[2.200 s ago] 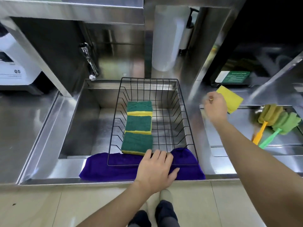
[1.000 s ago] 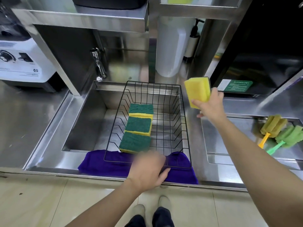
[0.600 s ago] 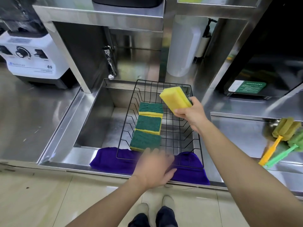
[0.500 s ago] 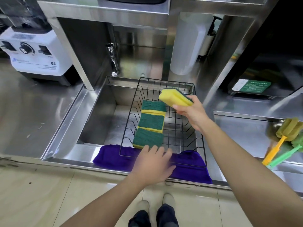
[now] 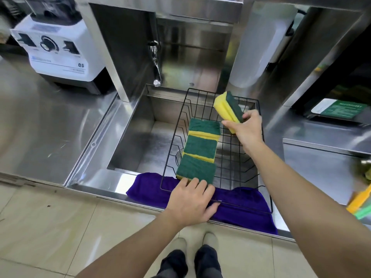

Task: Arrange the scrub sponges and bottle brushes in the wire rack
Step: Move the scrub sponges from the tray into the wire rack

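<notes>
A black wire rack [image 5: 174,135] sits over the steel sink. Three green-and-yellow scrub sponges [image 5: 198,151] lie in a leaning row along its left half, green side up. My right hand [image 5: 246,129] holds a fourth yellow-and-green sponge [image 5: 228,109] tilted above the rack's far right part. My left hand [image 5: 192,201] rests palm down on the rack's near rim, fingers over the wire and touching the nearest sponge. Bottle brushes [image 5: 361,201] with orange and green handles show only partly at the right edge.
A purple cloth [image 5: 245,209] lies under the rack's near edge on the sink [image 5: 128,145] rim. A faucet [image 5: 155,63] hangs behind the sink. A white blender base [image 5: 58,49] stands on the left counter. A white bottle [image 5: 259,47] stands behind the rack.
My right hand carried the fourth sponge from the right counter leftward to above the rack and turned it so its green side shows. My left hand stayed on the near rim.
</notes>
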